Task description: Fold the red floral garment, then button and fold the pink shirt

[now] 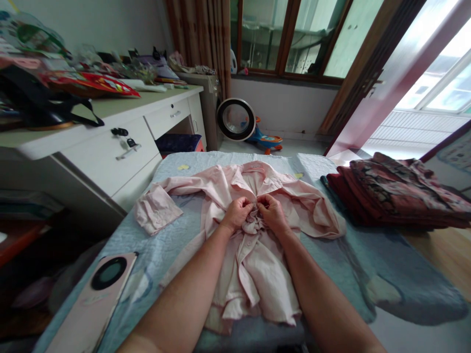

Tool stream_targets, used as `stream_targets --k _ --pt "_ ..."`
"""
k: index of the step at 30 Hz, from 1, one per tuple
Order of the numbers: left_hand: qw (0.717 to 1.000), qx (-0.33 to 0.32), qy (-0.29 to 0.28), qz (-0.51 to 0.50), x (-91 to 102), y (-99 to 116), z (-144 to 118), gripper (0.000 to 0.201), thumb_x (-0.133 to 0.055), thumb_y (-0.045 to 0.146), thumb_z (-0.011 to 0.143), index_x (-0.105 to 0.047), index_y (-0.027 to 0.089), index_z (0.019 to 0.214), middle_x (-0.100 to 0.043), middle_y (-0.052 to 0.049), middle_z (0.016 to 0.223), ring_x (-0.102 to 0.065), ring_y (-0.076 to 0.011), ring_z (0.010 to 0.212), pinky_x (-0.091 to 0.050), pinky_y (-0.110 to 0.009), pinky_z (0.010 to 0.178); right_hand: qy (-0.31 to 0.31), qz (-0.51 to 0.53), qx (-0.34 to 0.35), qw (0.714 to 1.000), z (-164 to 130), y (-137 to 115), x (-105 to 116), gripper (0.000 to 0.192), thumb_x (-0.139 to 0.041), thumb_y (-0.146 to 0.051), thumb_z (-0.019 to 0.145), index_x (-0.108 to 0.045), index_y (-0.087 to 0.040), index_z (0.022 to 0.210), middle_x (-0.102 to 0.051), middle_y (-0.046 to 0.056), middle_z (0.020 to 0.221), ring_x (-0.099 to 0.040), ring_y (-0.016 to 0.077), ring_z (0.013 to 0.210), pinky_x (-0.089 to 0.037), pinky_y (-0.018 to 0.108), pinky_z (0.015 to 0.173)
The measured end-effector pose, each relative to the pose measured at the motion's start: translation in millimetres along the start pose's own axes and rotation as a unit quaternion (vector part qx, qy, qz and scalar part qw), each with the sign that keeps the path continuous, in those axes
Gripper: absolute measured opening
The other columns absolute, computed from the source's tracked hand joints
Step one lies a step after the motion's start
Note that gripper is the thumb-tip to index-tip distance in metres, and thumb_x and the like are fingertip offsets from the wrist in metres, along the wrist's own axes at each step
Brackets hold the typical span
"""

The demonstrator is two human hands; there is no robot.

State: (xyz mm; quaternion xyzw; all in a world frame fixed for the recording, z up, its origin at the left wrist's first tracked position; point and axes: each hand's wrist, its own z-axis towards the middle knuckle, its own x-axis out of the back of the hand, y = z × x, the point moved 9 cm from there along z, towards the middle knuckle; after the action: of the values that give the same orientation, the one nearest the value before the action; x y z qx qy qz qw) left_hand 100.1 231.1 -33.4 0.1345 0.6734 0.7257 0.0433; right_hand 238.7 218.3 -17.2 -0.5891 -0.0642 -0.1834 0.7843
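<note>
A pale pink button-up shirt [253, 269] lies front side up, its collar at the far end and both sleeves spread out to the sides. My left hand [238, 214] pinches the left edge of the front opening just below the collar. Facing it, my right hand [272, 212] pinches the other edge, and the fingertips of both hands nearly meet. Cloth is bunched in a ruffle under my fingers. A button shows lower on the front; whether one lies between my fingertips is hidden.
The shirt rests on a light blue quilted cover [195, 211]. Folded dark red and patterned cloths [397, 196] are stacked at the right. A pink phone-like box [99, 299] lies at the near left. Beyond are a cluttered white desk [121, 147] and an open round washer door [236, 119].
</note>
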Motion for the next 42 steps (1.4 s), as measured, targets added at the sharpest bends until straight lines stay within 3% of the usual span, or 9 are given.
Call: stream_targets --k 6,13,15,20,27,32,35,39,42 --pt "0.998 -0.030 0.038 0.027 5.6 7 -1 0.010 -0.057 0.027 0.080 -0.057 0.018 0.076 -0.059 0.003 0.066 -0.054 -0.0108 0.061 -0.043 -0.019 0.057 -0.044 0.063 -0.014 0.997 1 8 -7 0.016 -0.063 -0.032 0.071 -0.063 -0.020 0.081 -0.063 0.000 0.069 -0.054 0.0141 0.061 -0.044 0.024 0.056" --pt "0.992 -0.060 0.082 0.070 7.8 11 -1 0.015 -0.065 0.032 0.081 -0.059 0.020 0.087 -0.067 -0.001 0.079 -0.063 -0.0144 0.072 -0.049 -0.024 0.067 -0.064 0.014 0.009 0.998 -2 -1 -10 0.018 -0.059 -0.025 0.070 -0.069 -0.022 0.085 -0.070 0.002 0.078 -0.061 0.0176 0.071 -0.048 0.027 0.065" --pt "0.989 -0.065 0.091 0.094 7.6 10 0 0.012 -0.065 0.028 0.080 -0.058 0.020 0.086 -0.066 0.000 0.077 -0.062 -0.0142 0.070 -0.048 -0.023 0.066 -0.046 0.012 0.007 0.999 -1 -4 -4 0.019 -0.055 -0.024 0.071 -0.069 -0.021 0.084 -0.070 0.002 0.078 -0.061 0.0175 0.070 -0.048 0.027 0.065" --pt "0.980 -0.087 0.110 0.138 7.4 18 -5 0.008 -0.062 0.021 0.080 -0.057 0.020 0.086 -0.064 0.000 0.074 -0.060 -0.0137 0.068 -0.046 -0.023 0.066 0.112 -0.055 -0.015 0.992 0 -3 34 0.021 -0.052 -0.025 0.075 -0.065 -0.021 0.092 -0.067 0.001 0.073 -0.058 0.0174 0.065 -0.045 0.028 0.064" --pt "0.967 -0.118 0.107 0.197 3.8 43 -18 0.013 -0.060 0.014 0.074 -0.055 0.021 0.085 -0.061 0.001 0.070 -0.058 -0.0136 0.063 -0.042 -0.023 0.063 0.128 -0.017 -0.005 0.992 3 5 40 0.059 -0.053 -0.024 0.076 -0.050 -0.022 0.135 -0.066 0.004 0.100 -0.057 0.0155 0.071 -0.047 0.028 0.067" --pt "0.970 -0.105 0.091 0.199 2.6 44 -20 0.013 -0.060 0.023 0.080 -0.056 0.020 0.093 -0.063 0.001 0.067 -0.062 -0.0158 0.064 -0.043 -0.024 0.064 0.094 -0.053 0.055 0.993 5 -10 35 0.025 -0.056 -0.030 0.081 -0.070 -0.022 0.100 -0.060 0.005 0.099 -0.057 0.0178 0.082 -0.050 0.031 0.075" --pt "0.969 -0.071 0.110 0.209 8.2 38 -16 0.021 -0.058 0.037 0.088 -0.058 0.019 0.099 -0.065 0.001 0.066 -0.065 -0.0179 0.068 -0.043 -0.026 0.066 0.119 -0.096 0.095 0.984 2 -24 41 0.015 -0.058 -0.029 0.081 -0.070 -0.021 0.078 -0.058 0.007 0.099 -0.056 0.0219 0.097 -0.048 0.036 0.088" --pt "0.963 -0.034 0.125 0.237 12.7 30 -11 0.024 -0.059 0.035 0.089 -0.059 0.019 0.105 -0.067 0.000 0.067 -0.067 -0.0189 0.071 -0.044 -0.026 0.069 0.123 -0.105 0.116 0.980 0 -31 43 0.015 -0.056 -0.025 0.082 -0.069 -0.021 0.090 -0.053 0.010 0.127 -0.058 0.0211 0.103 -0.049 0.035 0.090" --pt "0.959 -0.034 0.124 0.252 11.0 29 -11 0.020 -0.057 0.027 0.089 -0.059 0.019 0.108 -0.071 -0.001 0.074 -0.069 -0.0190 0.075 -0.045 -0.026 0.070 0.084 -0.091 0.130 0.984 1 -28 34 0.031 -0.053 -0.019 0.083 -0.065 -0.022 0.111 -0.048 0.010 0.140 -0.060 0.0190 0.100 -0.052 0.034 0.086"
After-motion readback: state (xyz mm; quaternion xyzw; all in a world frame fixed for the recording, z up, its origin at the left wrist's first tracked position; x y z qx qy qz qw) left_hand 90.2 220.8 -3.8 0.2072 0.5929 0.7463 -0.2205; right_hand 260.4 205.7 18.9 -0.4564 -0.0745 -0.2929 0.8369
